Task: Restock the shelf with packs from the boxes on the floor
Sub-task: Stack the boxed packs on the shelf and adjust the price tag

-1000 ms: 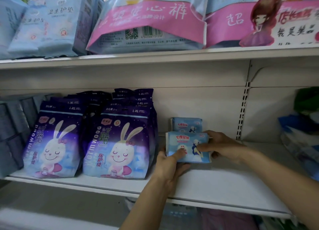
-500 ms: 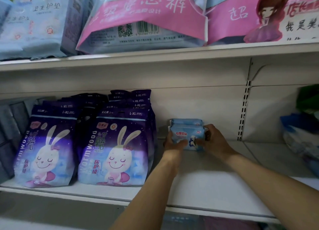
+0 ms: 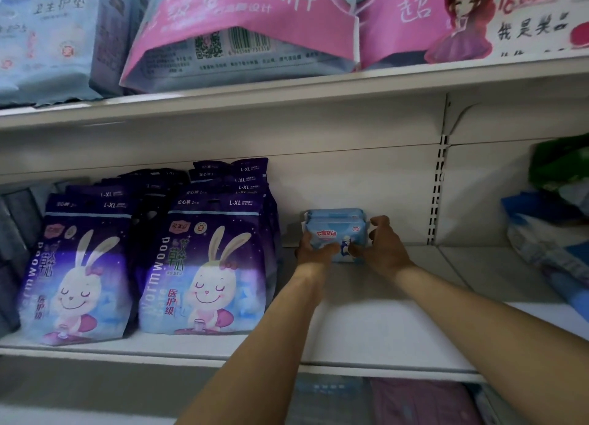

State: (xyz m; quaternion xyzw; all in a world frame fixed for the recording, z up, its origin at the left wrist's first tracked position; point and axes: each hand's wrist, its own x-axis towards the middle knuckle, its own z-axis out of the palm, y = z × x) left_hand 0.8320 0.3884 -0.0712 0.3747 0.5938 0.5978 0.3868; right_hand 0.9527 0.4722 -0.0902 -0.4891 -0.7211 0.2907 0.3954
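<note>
Both hands, left hand (image 3: 314, 249) and right hand (image 3: 381, 249), gripped the small pale-blue soft plastic pack (image 3: 336, 235) between them, deep on the white shelf (image 3: 366, 329); likely light and squashy, best held by its ends.

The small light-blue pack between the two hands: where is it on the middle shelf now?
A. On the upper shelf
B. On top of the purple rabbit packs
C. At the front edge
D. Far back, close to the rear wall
D: the small light-blue pack, held between the left hand and the right hand, stands deep on the shelf against another blue pack by the rear wall.
</note>
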